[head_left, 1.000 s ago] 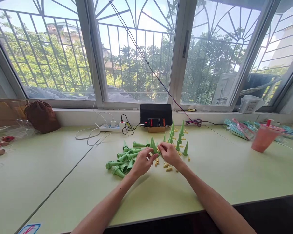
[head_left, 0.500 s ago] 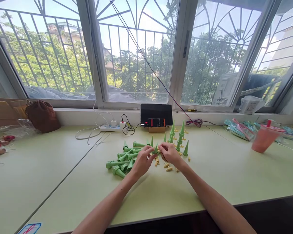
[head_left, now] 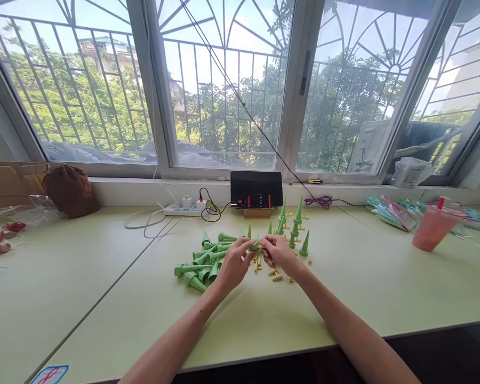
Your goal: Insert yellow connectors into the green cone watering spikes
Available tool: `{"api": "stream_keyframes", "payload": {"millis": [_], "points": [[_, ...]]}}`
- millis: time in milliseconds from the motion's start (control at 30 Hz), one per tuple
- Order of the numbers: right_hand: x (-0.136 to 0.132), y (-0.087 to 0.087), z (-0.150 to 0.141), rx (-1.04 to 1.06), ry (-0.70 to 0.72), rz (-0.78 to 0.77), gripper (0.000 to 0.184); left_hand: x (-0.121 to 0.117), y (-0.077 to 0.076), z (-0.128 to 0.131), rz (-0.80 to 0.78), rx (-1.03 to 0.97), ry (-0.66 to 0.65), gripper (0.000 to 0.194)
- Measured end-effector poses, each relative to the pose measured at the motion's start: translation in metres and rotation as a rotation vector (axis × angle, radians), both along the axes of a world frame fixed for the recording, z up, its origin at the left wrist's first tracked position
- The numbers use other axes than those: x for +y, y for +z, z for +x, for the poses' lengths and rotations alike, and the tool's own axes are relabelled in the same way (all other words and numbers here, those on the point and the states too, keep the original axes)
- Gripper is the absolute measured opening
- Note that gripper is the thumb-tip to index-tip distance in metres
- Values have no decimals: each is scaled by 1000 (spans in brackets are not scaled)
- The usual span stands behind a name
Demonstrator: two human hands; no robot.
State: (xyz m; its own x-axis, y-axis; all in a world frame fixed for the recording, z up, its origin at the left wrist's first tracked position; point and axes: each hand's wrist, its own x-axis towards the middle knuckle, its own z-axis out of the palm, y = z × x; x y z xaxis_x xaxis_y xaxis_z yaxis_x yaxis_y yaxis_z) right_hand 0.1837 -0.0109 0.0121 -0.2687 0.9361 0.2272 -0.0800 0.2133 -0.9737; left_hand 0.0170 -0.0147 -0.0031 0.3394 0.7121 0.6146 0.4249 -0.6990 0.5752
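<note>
A green plastic watering spike (head_left: pixel 255 246) is gripped between the thumb and fingers of my left hand (head_left: pixel 236 262). My right hand (head_left: pixel 279 252) pinches a small yellow valve piece (head_left: pixel 260 247) against the spike's side; fingers hide most of it. To the left lies a heap of loose green spikes (head_left: pixel 202 268). Several green spikes stand upright to the right, among them one spike (head_left: pixel 304 245) near my right wrist. Yellow T-shaped pieces (head_left: pixel 277 277) are scattered on the table just below my hands.
The pale green table (head_left: pixel 280 325) runs under a window. At its back stand a black screen (head_left: pixel 256 182) with a phone before it and a power strip (head_left: pixel 181 210). A pink cup (head_left: pixel 436 228) is at right, a brown drawstring bag (head_left: pixel 70 191) at left.
The spike in my left hand has tipped slightly, its point less upright. My right fingers have shifted a little at its side. The other things lie as before.
</note>
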Motion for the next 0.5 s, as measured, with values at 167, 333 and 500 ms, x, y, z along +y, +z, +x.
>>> {"api": "stream_keyframes", "payload": {"millis": [167, 333, 500], "points": [[-2, 1, -1, 14, 15, -19, 37, -1, 3, 2, -3, 6, 12, 28], [1, -1, -2, 12, 16, -4, 37, -1, 3, 3, 1, -10, 21, 27], [3, -4, -2, -31, 8, 7, 38, 0, 2, 3, -31, -51, 28, 26]]}}
